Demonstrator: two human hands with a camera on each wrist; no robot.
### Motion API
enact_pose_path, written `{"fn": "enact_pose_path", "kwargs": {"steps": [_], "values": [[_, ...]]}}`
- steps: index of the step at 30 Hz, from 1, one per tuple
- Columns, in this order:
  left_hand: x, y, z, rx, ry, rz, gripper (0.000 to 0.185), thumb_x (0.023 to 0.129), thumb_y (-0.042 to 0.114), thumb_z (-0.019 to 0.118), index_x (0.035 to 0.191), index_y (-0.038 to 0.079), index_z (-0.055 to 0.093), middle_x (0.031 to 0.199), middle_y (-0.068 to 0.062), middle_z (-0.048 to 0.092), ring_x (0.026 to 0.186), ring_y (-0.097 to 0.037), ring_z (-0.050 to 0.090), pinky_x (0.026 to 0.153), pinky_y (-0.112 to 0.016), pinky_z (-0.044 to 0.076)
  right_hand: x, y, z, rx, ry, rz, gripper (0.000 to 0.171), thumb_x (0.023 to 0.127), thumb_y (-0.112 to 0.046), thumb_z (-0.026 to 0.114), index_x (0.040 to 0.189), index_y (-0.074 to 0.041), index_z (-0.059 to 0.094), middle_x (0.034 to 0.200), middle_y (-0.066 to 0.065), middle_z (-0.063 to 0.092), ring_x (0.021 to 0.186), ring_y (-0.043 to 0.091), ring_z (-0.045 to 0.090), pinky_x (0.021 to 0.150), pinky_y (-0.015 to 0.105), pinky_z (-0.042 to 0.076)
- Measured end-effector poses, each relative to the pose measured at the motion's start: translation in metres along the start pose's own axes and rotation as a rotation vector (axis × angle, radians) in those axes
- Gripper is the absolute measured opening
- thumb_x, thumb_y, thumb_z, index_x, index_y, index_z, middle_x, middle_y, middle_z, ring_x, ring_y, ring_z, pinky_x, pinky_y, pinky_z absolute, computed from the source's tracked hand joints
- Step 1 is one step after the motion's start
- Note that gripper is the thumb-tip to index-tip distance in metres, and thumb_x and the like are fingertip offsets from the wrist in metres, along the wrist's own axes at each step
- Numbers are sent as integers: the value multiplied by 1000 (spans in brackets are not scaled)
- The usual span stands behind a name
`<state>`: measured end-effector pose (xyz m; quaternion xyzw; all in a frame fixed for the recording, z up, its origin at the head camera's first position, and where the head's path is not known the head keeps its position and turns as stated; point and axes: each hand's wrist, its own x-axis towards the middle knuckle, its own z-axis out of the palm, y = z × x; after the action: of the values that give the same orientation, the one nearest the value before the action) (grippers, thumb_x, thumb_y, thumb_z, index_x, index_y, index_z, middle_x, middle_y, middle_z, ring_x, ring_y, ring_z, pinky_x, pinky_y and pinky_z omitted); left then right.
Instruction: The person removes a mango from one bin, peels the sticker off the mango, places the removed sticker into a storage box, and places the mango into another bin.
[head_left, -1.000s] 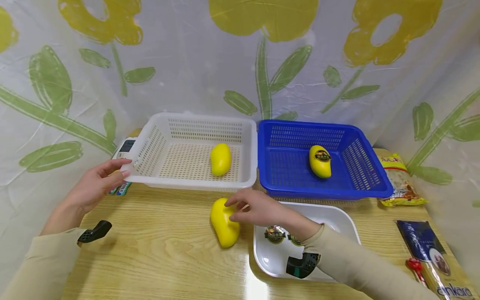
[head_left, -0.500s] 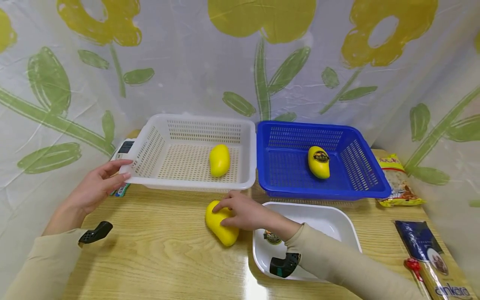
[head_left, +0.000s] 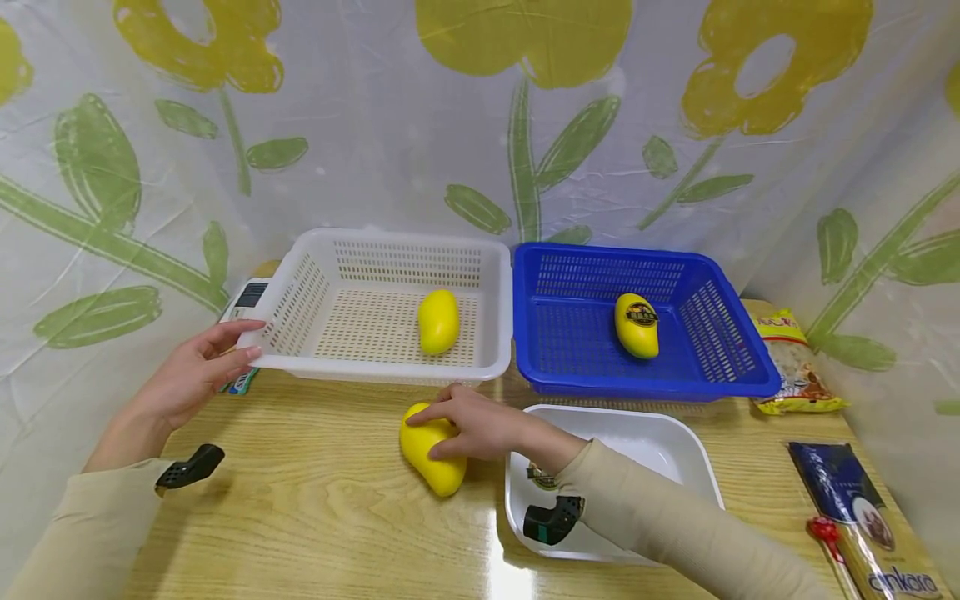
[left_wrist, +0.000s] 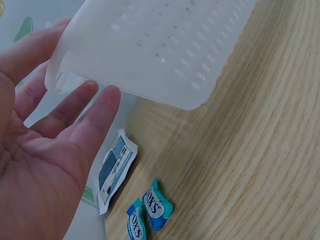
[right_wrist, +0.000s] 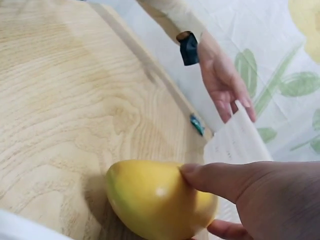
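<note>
Glossy light-wood table [head_left: 315, 508] against a white curtain [head_left: 375, 142] printed with yellow flowers, green leaves.

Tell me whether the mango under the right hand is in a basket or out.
Out. The mango lies on the wooden table, in front of the white basket, with the right hand gripping it.
</note>
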<state>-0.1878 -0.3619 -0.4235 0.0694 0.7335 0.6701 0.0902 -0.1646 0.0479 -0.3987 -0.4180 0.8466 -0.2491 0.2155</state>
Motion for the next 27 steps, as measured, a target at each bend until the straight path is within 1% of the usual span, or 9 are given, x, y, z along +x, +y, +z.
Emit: {"fn": "enact_pose_path", "kwargs": {"steps": [3,7,10,14,19,23,27], "values": [[0,0,0,-7,0,-3,43,99,7,57,141,12,47,124,2,51,96,-4,59,79,-16,52,3,0,2,-23,-46,-5,48,93,-26,67,139,-17,56,137,15,51,125,26,44,101,31,39],[1,1,1,-16,-4,-3,43,99,7,57,141,11,47,125,1,50,97,-4,59,80,-16,52,7,-1,4,-38,-79,-3,50,94,-30,65,142,-20,53,141,15,49,125,25,45,102,32,39],[1,1,1,-24,-8,-1,42,99,7,56,140,11,46,125,1,49,98,-4,59,80,-17,52,8,1,5,-33,-82,0,50,95,-31,64,143,-21,52,142,14,48,124,23,45,101,32,40],[1,1,1,-36,-12,-1,42,99,6,55,140,10,46,127,0,48,98,-4,59,81,-17,52,7,3,5,-19,-84,-7,50,97,-32,62,144,-22,50,144,11,47,130,24,42,106,35,37],[1,2,1,-20,-3,-17,42,100,8,56,140,11,46,125,-1,48,97,-5,59,81,-17,52,7,4,6,-28,-77,-27,50,97,-32,62,143,-20,51,139,8,53,126,22,46,105,32,38],[0,2,1,-19,-2,-27,42,100,9,56,140,11,46,125,0,48,97,-5,60,81,-17,52,6,2,7,-39,-74,-18,50,96,-32,63,144,-21,51,141,11,51,127,24,45,106,34,37],[0,1,0,-19,-7,-18,41,100,8,55,140,11,46,125,0,49,97,-5,60,81,-17,52,6,0,9,-40,-62,-15,50,96,-30,64,143,-21,52,142,15,48,130,26,43,106,36,37]]}}
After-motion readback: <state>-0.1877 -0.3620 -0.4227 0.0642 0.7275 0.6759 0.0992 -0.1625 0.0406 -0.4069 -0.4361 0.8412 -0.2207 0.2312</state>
